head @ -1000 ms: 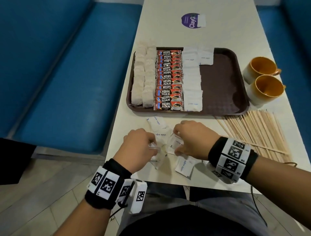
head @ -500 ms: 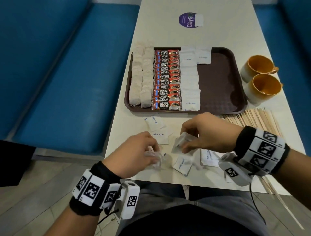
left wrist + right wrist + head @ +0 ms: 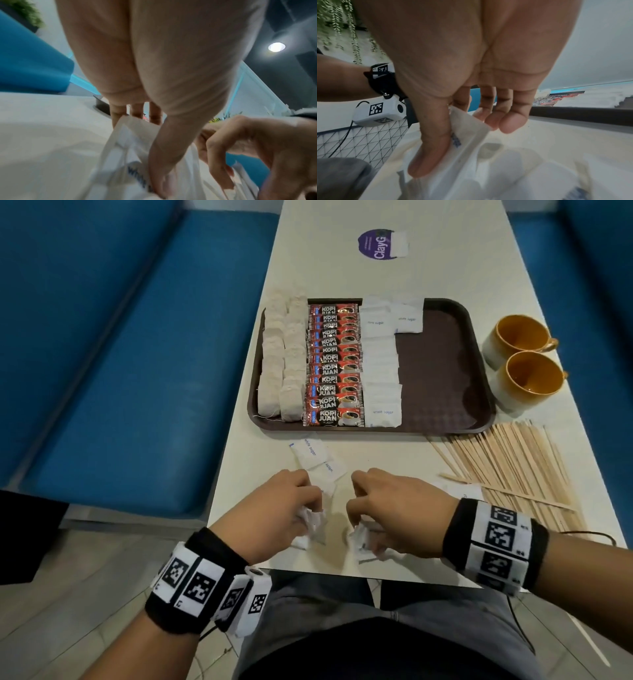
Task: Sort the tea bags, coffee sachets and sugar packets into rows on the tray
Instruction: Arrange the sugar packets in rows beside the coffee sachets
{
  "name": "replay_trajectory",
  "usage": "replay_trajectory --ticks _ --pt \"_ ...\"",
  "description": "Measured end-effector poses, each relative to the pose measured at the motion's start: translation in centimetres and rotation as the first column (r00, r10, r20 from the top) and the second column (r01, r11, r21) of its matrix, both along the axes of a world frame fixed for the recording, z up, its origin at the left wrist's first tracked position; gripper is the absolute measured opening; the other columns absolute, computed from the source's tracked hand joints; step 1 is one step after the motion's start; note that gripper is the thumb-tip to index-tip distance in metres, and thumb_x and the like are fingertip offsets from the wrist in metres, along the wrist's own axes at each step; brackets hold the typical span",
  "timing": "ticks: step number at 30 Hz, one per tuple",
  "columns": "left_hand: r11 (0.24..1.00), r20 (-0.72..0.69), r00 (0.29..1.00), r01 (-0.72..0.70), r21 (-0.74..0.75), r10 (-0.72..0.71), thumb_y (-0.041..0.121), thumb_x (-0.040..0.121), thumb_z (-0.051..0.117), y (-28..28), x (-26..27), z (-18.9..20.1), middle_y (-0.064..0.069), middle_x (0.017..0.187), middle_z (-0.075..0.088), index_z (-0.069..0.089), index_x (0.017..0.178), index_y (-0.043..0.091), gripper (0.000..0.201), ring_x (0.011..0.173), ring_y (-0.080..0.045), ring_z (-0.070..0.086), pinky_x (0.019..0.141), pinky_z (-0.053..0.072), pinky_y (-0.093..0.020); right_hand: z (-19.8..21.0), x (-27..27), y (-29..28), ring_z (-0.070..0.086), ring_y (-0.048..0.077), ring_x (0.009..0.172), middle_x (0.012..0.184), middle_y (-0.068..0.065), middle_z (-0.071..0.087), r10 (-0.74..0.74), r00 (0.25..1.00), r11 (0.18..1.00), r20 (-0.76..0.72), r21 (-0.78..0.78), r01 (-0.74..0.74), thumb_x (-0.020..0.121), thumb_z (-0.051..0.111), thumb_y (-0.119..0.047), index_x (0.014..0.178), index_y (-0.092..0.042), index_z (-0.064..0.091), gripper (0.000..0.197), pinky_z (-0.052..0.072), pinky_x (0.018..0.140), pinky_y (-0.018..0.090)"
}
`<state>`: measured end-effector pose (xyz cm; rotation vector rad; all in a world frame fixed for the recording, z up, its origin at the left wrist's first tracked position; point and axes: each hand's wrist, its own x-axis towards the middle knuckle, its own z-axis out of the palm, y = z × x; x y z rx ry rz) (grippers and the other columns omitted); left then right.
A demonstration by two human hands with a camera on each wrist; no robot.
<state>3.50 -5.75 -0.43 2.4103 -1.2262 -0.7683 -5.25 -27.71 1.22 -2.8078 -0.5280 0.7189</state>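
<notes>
Since the earlier frame, you are drawing your right hand [image 3: 394,508] back toward the near table edge, and it is now sitting level with your left hand [image 3: 277,511]; the tray contents are lying as before.

Working left to right: your left hand is pinching a crumpled sugar packet [image 3: 313,522] between thumb and curled fingers, just above the table [image 3: 246,474]. The left wrist view is confirming this, showing the thumb [image 3: 164,169] pressing on white paper with blue lettering. Two loose sugar packets [image 3: 310,453] are lying on the table between your hands and the tray, overlapping each other.

Your right hand is likewise gripping a second sugar packet [image 3: 467,136], thumb on one face and fingertips [image 3: 511,121] curled behind it. Another packet [image 3: 464,494] is lying partly hidden beyond your right wrist.

On the tray [image 3: 445,392], the rows are running in this order: tea bags [image 3: 282,361], coffee sachets [image 3: 334,364], sugar row [image 3: 380,364]. One packet is starting a further sugar row at the far end.

Right of the tray, two mugs [image 3: 524,361] are standing touching each other, with wooden stirrers [image 3: 513,463] spreading out nearer you.
</notes>
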Motion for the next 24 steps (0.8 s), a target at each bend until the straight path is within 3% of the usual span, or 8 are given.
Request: replay_trajectory --ticks 3,5,9,13,16,18,21,24 --pt "0.980 -0.121 0.980 -0.171 -0.100 0.159 0.013 0.082 0.074 0.3 0.8 0.6 0.012 0.096 0.053 0.061 0.110 0.033 0.037 0.087 -0.007 0.054 0.080 0.049 -0.028 0.1 0.5 -0.3 0.052 0.017 0.094 0.102 -0.009 0.054 -0.090 0.994 0.995 -0.058 0.039 0.093 0.079 0.083 -0.035 0.098 -0.031 0.058 0.031 0.044 0.070 0.032" --pt "0.954 -0.138 0.956 -0.274 -0.119 0.258 0.015 0.081 0.076 0.2 1.4 0.8 0.011 0.098 0.051 0.058 0.123 0.037 0.051 0.085 -0.005 0.054 0.077 0.049 -0.022 0.6 1.2 -0.6 0.053 0.014 0.080 0.090 -0.012 0.057 -0.208 0.965 0.968 -0.162 0.104 0.226 0.078 0.085 -0.036 0.091 -0.032 0.052 0.036 0.044 0.069 0.031" --pt "0.964 -0.135 0.955 -0.267 0.009 0.266 0.022 0.084 0.081 -1.2 1.8 0.5 0.011 0.114 0.043 0.048 0.147 0.032 0.072 0.093 -0.006 0.055 0.087 0.049 -0.020 2.1 3.8 -1.4 0.053 0.012 0.082 0.087 -0.017 0.054 -0.369 0.917 0.903 -0.150 0.176 0.392 0.076 0.088 -0.038 0.110 -0.031 0.066 0.041 0.041 0.072 0.028" --pt "0.978 -0.064 0.979 -0.185 0.093 0.191 0.019 0.088 0.077 -1.8 1.0 0.3 0.006 0.117 0.037 0.057 0.136 0.022 0.052 0.089 -0.017 0.059 0.077 0.058 -0.032 2.2 6.5 -1.3 0.055 0.014 0.095 0.107 -0.007 0.059 -0.339 0.927 0.916 -0.159 0.170 0.364 0.081 0.086 -0.029 0.138 -0.040 0.056 0.066 0.044 0.083 0.029" --pt "0.978 0.017 0.987 -0.163 0.131 0.162 0.022 0.091 0.075 -1.2 0.6 0.5 0.004 0.117 0.035 0.059 0.129 0.017 0.042 0.082 -0.020 0.058 0.074 0.054 -0.030 1.1 7.6 -0.3 0.055 0.015 0.098 0.122 -0.003 0.063 -0.251 0.954 0.957 -0.164 0.105 0.270 0.084 0.081 -0.025 0.153 -0.042 0.039 0.083 0.048 0.088 0.033" --pt "0.978 0.023 0.986 -0.169 0.120 0.167 0.026 0.091 0.075 -0.6 0.5 0.5 0.004 0.120 0.038 0.059 0.128 0.018 0.041 0.091 -0.017 0.053 0.079 0.047 -0.026 0.4 7.6 0.2 0.055 0.015 0.097 0.131 -0.002 0.065 -0.206 0.967 0.976 -0.147 0.045 0.215 0.085 0.076 -0.024 0.155 -0.041 0.034 0.083 0.048 0.083 0.032" --pt "0.981 0.054 0.989 -0.143 0.128 0.137 0.028 0.091 0.072 0.2 0.8 0.5 0.007 0.119 0.049 0.058 0.126 0.023 0.038 0.108 -0.015 0.042 0.093 0.042 -0.029 0.3 7.2 0.0 0.060 0.020 0.103 0.124 -0.003 0.068 -0.169 0.976 0.986 -0.136 -0.022 0.168 0.087 0.071 -0.027 0.152 -0.042 0.037 0.074 0.051 0.082 0.035" --pt "0.965 -0.013 0.972 -0.232 0.123 0.235 0.025 0.092 0.071 0.8 1.3 1.2 0.008 0.111 0.060 0.057 0.120 0.024 0.032 0.107 -0.015 0.050 0.088 0.046 -0.030 0.6 6.3 -0.8 0.061 0.021 0.109 0.125 -0.005 0.066 -0.192 0.969 0.981 -0.156 -0.021 0.191 0.085 0.071 -0.026 0.142 -0.043 0.049 0.063 0.053 0.086 0.037"
